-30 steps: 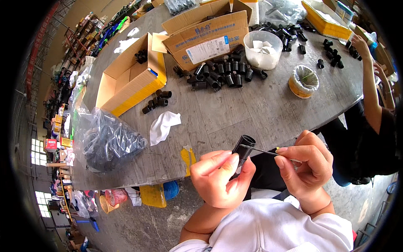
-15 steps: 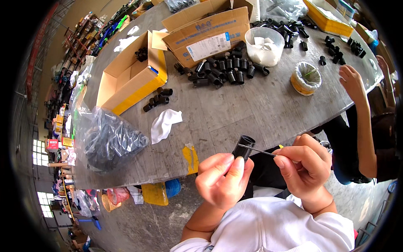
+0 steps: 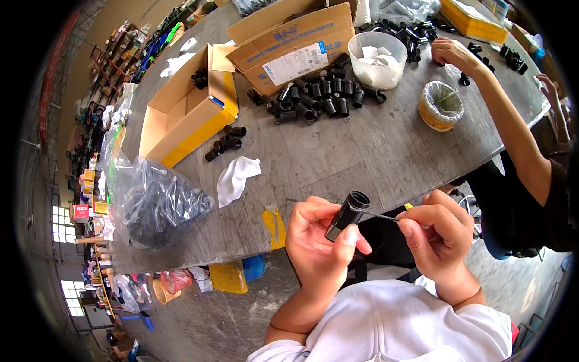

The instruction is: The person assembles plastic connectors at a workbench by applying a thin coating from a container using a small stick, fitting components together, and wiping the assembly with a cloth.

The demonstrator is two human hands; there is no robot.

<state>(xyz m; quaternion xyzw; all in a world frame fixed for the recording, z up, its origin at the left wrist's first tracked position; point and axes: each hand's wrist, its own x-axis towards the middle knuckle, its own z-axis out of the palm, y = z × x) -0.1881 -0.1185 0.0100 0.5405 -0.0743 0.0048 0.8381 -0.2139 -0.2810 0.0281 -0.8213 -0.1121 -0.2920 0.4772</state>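
Observation:
My left hand [image 3: 318,247] is closed on a short black plastic tube [image 3: 347,216], holding it tilted with its open end up and to the right. Between the thumb and fingers of my right hand [image 3: 439,234] is a thin metal rod [image 3: 381,215]. Its tip meets the tube near the rim; whether it goes inside cannot be made out. Both hands are in front of the near table edge, above my lap. A crumpled white cloth [image 3: 237,178] lies on the table beyond my left hand.
Many similar black tubes [image 3: 329,90] lie heaped before a cardboard box [image 3: 292,48]. An open box [image 3: 181,114] and a clear bag [image 3: 160,205] of black parts sit left. A white tub [image 3: 377,60] and a small lined bin [image 3: 440,108] stand right, near a co-worker's arm [image 3: 509,105].
My left fingers have shifted their hold, and the tube is turned, its opening facing more to the right. The co-worker's hand has reached across the table to the loose black parts.

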